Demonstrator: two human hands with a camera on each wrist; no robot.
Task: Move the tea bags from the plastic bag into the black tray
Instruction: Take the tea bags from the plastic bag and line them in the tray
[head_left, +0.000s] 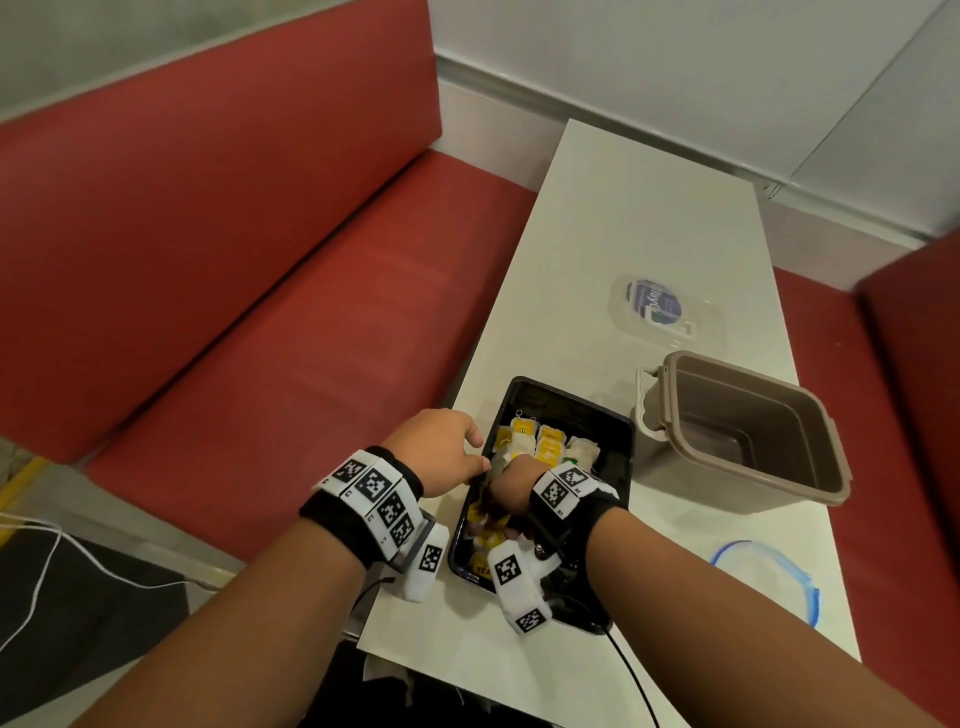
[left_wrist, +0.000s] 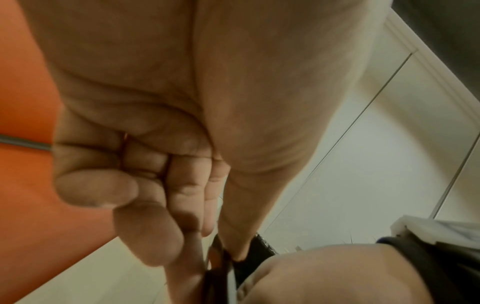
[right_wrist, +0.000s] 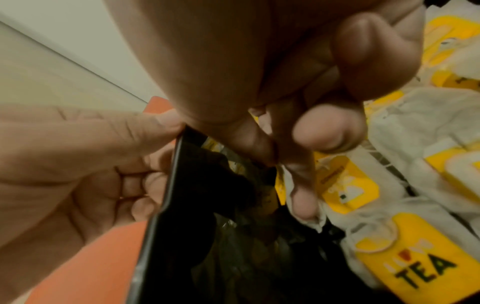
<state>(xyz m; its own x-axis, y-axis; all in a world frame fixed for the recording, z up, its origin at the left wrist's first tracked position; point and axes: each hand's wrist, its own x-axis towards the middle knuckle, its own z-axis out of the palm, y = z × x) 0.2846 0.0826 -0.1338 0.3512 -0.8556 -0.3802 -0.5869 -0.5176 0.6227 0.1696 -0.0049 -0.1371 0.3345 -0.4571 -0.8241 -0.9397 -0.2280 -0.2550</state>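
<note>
The black tray (head_left: 571, 392) lies at the table's near left edge, and several white tea bags with yellow tags (head_left: 545, 447) lie in it. My left hand (head_left: 475, 457) holds the tray's left rim (right_wrist: 166, 195), thumb on top and fingers curled against the outside. My right hand (head_left: 511, 493) is down inside the tray, where thumb and forefinger (right_wrist: 275, 162) pinch the edge of one tea bag (right_wrist: 306, 218) beside the others (right_wrist: 415, 263). The clear plastic bag (head_left: 769, 577) with a blue zip lies flat on the table to my right, apart from both hands.
A grey-brown tub (head_left: 743, 431) stands open just right of the tray. Its clear lid (head_left: 660, 306) with a blue label lies farther back. The narrow white table (head_left: 649, 208) sits between red bench seats (head_left: 234, 312); cables run from both wrists.
</note>
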